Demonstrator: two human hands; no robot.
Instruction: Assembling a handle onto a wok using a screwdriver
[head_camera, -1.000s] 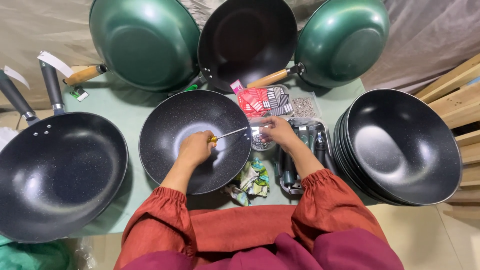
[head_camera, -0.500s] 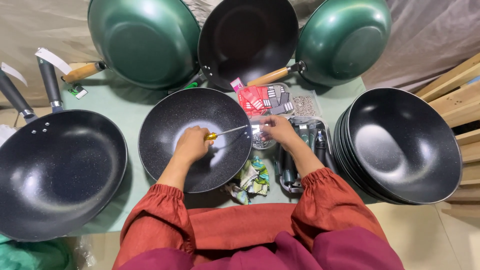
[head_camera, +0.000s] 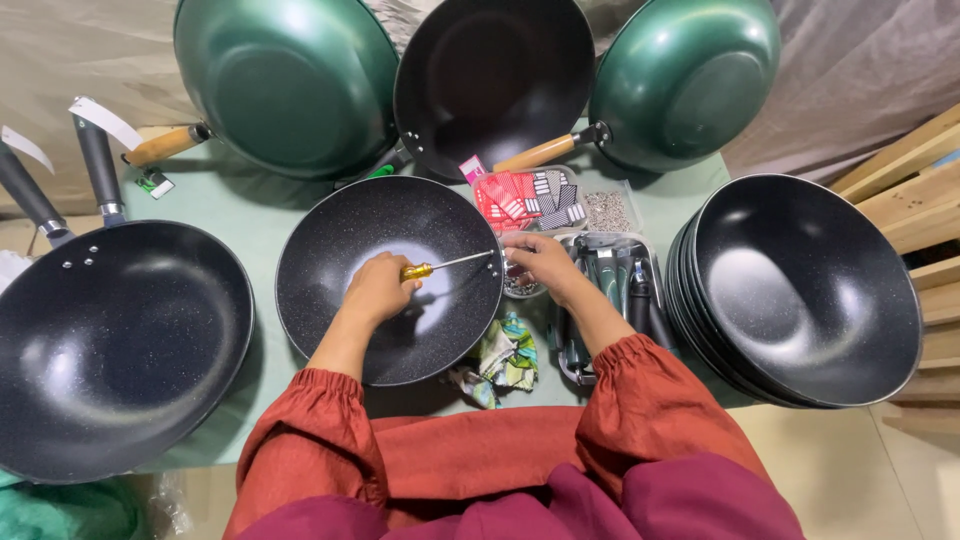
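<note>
A black speckled wok pan without a handle lies in front of me on the green table. My left hand is inside it, holding a screwdriver with a yellow grip, its shaft pointing right to the pan's rim. My right hand rests at that rim, fingers pinched where the screwdriver tip meets it; what it pinches is hidden. Under the right hand sits a small clear cup of screws.
A stack of black woks stands at the right, a large handled wok at the left. Green and black woks lean at the back. A pack of handles, a screw bag, red packets and a rag lie nearby.
Both hands have stayed almost still; the screwdriver remains pointed at the pan's right rim, with only slight shifts of the left hand.
</note>
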